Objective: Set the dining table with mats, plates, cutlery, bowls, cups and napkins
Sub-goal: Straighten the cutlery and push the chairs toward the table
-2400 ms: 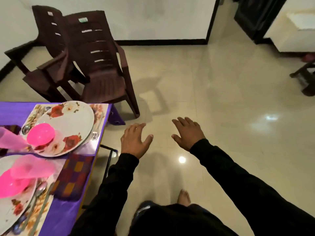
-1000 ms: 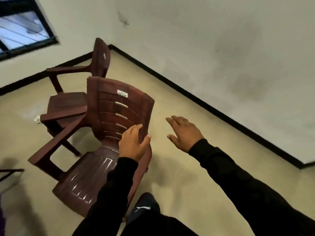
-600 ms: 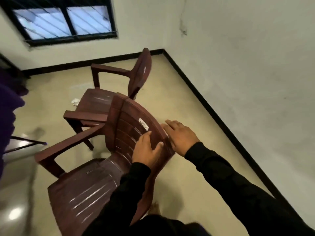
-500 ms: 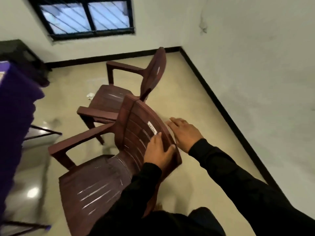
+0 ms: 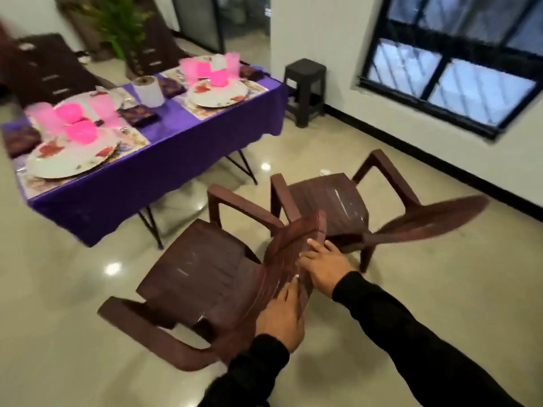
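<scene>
Glossy tiled floor (image 5: 440,289), white walls, barred window (image 5: 452,74) at 2 o'clock.

Nearest: both hands on the backrest of the near brown plastic chair (image 5: 205,277). Left hand (image 5: 280,315) lies over the backrest's lower edge, fingers curled over it. Right hand (image 5: 324,265) rests on the top rail, fingers fairly straight, pressing rather than wrapping. Chair looks tilted, though blur makes it hard to say how many legs touch the floor.

Just beyond, at 1 o'clock: second chair (image 5: 332,201), its seat corner touching or nearly touching the held backrest. Its own backrest is smeared by motion.

Farther, 10–11 o'clock: tabletop (image 5: 173,118) under a purple cloth, already laid with mats, floral plates (image 5: 217,94), pink bowls (image 5: 80,132), pink cups, dark folded napkins (image 5: 139,114), and a paper roll (image 5: 148,89). Cutlery is hard to make out. A black stool (image 5: 305,89) stands past the far table end, with more chairs behind.

Risks as I read them:
- Right hand isn't gripping; if the chair swings, it can slip off the rail and the chair can drop or twist.
- Armrests of the two chairs are close; they may hook and drag the second one.
- Smooth floor plus plastic legs means the chair can skid further than intended.
- Pushing in too hard toward 11 o'clock: an armrest catches the hanging cloth or knocks a folding table leg, and light cups and bowls tip.
</scene>
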